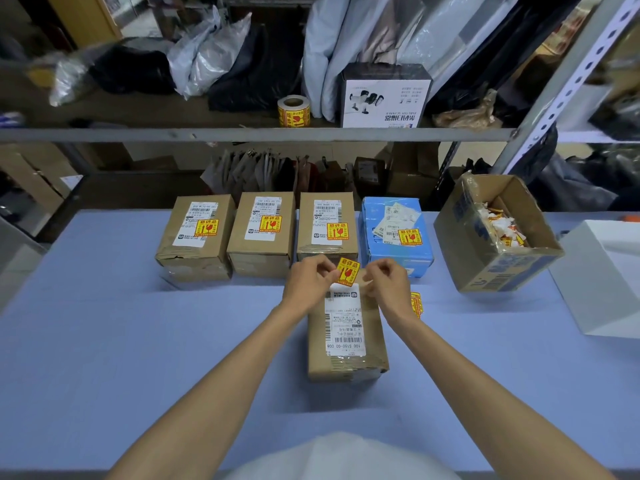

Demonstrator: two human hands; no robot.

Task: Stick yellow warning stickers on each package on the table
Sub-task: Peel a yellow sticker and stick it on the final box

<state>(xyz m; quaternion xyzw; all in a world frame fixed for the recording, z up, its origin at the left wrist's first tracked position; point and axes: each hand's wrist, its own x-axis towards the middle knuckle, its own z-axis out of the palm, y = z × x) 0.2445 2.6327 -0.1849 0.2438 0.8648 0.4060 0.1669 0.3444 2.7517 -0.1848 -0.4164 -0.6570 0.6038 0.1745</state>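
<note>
The left hand [308, 278], at the centre of the frame, has its fingers curled, with thumb and forefinger pinching the left edge of a yellow sticker [348, 271]. The right hand [388, 282], just beside it, is curled the same way, its fingertips pinched on what looks like a pale scrap [367, 282], too small to make out clearly. The sticker is held above the far end of a brown package [346, 362]. It is a small rectangle with red characters along its top, a red broken-glass figure in the middle and a red band at the bottom. Its long axis runs roughly up and down the frame, with the top leaning a little to the right and the printed face towards the camera. The package below lies on the blue surface [138, 341] with its long axis running straight away from the person. Its white shipping label [343, 323] runs lengthwise along the top, the bold number line at the near end. Just right of the package, partly behind the right wrist, a strip of stickers [415, 304] lies on the surface. Farther back stands a row of four packages: three brown boxes [261, 237] and a blue box [394, 237], each with a yellow sticker on its label. At the right an open carton [485, 271] holds crumpled scraps, with a white box [602, 275] at the frame's right edge. On the shelf above, a sticker roll [293, 110] stands upright.
</note>
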